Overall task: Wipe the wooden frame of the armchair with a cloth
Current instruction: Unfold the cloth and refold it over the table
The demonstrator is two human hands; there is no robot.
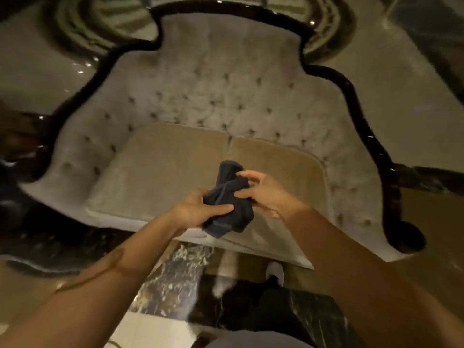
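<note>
A tufted grey armchair fills the view, edged by a dark glossy wooden frame (361, 114) that curves around its back and arms. Two beige seat cushions (160, 167) lie side by side. Over the front of the seat I hold a bunched dark blue cloth (231, 197) in both hands. My left hand (198, 209) grips its lower left part with the thumb across it. My right hand (266, 192) pinches its upper right side with fingers spread. The cloth is apart from the frame.
The floor is polished marble with dark veined bands (175, 272) and a round inlay (75, 28) behind the chair. My white shoes (276, 272) stand just before the seat's front edge. The frame's right arm ends in a scroll (406, 239).
</note>
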